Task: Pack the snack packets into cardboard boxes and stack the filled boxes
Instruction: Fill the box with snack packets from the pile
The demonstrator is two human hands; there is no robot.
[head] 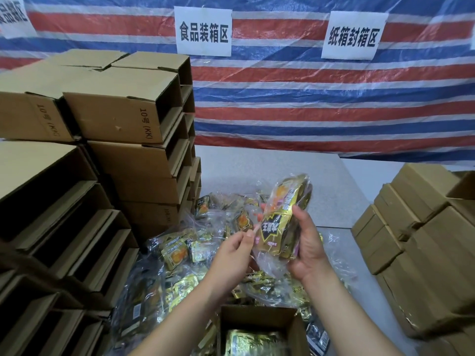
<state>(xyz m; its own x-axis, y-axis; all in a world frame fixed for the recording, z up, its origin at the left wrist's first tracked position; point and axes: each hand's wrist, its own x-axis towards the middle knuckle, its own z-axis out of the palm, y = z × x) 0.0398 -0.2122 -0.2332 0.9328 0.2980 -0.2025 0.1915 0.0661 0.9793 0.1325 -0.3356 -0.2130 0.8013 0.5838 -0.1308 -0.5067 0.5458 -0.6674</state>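
Nearest me, an open cardboard box [259, 327] holds gold packets. Above it my right hand [309, 249] grips a bundle of snack packets [282, 219], while my left hand [235, 253] pinches its clear wrapper. Beyond lie loose packets [180, 253], with stacked boxes [123, 119] at left.

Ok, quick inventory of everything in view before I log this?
Held snack packets: small bunch, gold, in clear wrap, raised over the pile.
Loose snack packets: many, gold and black, heaped on the table.
Open box: one, brown, bottom centre, gold packet inside.
Left box stacks: many, brown.
Right box stack: several, brown.
Table: one, grey.
Tarp: red, white and blue stripes.
Paper signs: three, white.
Hands: left hand pinches the wrap; right hand grips the bunch.
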